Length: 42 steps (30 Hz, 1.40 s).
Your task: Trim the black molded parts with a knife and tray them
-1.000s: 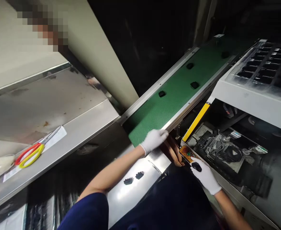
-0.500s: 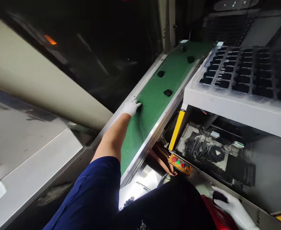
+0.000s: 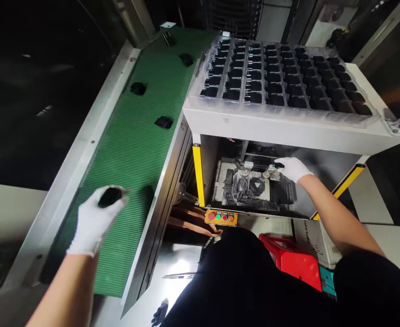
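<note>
My left hand (image 3: pixel 99 218), in a white glove, pinches a black part (image 3: pixel 110 197) above the green conveyor belt (image 3: pixel 118 159). Several more black parts lie farther up the belt, one of them (image 3: pixel 164 122) near its right edge. On the right, my right hand (image 3: pixel 291 169), gloved too, is at the opening of the machine bay, beside a small fixture (image 3: pixel 272 172). A dark thing shows at its fingertips, too small to name.
A clear tray (image 3: pixel 216 102) with rows of black parts sits on the white machine top (image 3: pixel 271 129). Yellow bars (image 3: pixel 198 175) flank the bay. Below it are a button box (image 3: pixel 220 217) and a red object (image 3: pixel 298 265).
The view has swung right. My left hand has lifted off the belt and now holds a black part. My right hand has risen from low beside my body to the machine bay.
</note>
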Each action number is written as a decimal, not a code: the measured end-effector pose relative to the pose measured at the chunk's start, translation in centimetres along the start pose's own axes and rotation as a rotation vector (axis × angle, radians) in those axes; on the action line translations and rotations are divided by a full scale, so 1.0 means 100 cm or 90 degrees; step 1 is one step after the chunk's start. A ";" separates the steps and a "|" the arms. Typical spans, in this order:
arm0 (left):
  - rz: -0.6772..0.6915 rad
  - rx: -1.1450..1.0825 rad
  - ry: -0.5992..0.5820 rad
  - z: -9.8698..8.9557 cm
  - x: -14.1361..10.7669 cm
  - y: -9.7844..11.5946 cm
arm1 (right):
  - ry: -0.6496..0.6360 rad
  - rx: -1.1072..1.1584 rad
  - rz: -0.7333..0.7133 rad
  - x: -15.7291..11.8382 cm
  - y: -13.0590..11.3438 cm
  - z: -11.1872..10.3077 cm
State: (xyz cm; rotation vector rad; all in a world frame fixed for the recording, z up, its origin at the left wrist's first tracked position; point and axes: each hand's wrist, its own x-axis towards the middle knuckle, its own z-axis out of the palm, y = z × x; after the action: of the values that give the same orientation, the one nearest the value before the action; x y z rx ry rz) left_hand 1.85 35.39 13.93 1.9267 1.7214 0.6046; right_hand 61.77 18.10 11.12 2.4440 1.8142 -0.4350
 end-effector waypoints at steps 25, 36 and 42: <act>-0.243 -0.516 -0.253 0.087 -0.240 0.082 | -0.099 -0.152 0.000 0.040 -0.011 0.034; -0.286 -0.643 -0.153 0.072 -0.282 0.063 | 0.066 -0.263 -0.162 0.044 -0.080 0.018; -0.322 -0.795 0.030 0.057 -0.340 0.033 | -0.291 -0.041 -0.510 -0.027 -0.299 0.153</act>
State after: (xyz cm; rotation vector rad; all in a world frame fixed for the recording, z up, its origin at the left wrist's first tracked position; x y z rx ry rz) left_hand 4.19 0.95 11.29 0.5907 1.2223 1.1330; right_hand 29.91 21.31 0.58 1.3095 2.4173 -0.8613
